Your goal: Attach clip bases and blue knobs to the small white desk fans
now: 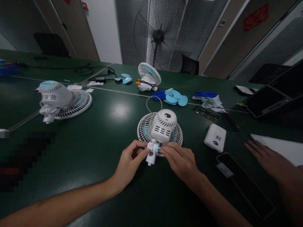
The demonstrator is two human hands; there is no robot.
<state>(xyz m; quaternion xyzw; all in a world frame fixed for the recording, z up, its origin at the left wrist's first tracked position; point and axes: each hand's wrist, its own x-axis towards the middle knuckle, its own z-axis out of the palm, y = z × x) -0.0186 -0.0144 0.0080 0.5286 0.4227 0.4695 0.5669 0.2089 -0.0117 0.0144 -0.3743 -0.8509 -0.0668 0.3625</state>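
Note:
A small white fan (163, 126) lies with its grille down on the dark green table, its motor housing facing up. At its near end sticks out a white clamp bracket (151, 156) with a light blue knob (157, 148). My left hand (132, 159) pinches the bracket from the left, thumb and fingers closed on it. From the right, my right hand (181, 159) has its fingertips closed on the blue knob. The fan's thin cable loops behind the housing.
Another white fan (56, 99) lies at the left, a third fan (148, 77) at the back. Blue fan blades (176, 97), glasses (207, 113), a white box (215, 137) and a black phone-like slab (245, 184) are around. Another person's hand (272, 157) rests at the right.

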